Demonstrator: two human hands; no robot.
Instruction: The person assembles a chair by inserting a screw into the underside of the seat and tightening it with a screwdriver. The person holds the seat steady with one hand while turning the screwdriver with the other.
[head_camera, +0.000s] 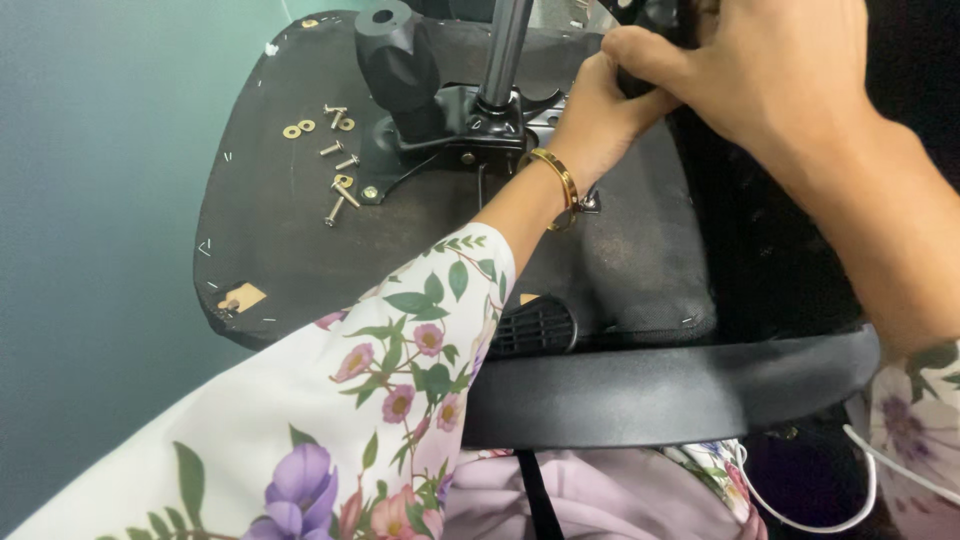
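Teal-green wall and floor behind; office chair seat base (300, 250) flipped underside-up, black fabric facing cam, staples along edge. Upside-down so mounting side stays reachable, by the look of it. Black metal mechanism plate (440, 140) sits near top centre of the underside, w/ grey gas cylinder (503, 50) rising from it and a black lever knob (395, 60) just to its left. Loose screws and washers (335, 160) scattered on the fabric left of the plate, near it, kept on the flat underside prob. so they don't roll off. Small tan patch (240, 297) at lower-left edge. Curved black armrest (660, 390) across the foreground, below the seat.

Left hand (590, 120), gold bangle (555, 185) on wrist, floral sleeve (400, 340), reaches over the seat to the plate's right edge; fingers curled, closed around some dark part there, can't tell exactly what. Right hand (770, 60) lies over and against it from the right, fingers bent down onto a black piece at the top edge; fingertips hidden, so grip closed or not: can't tell. Both hands touching, crowded at the same spot, seemingly one steadying while the other works. White cable (860, 490) low right.
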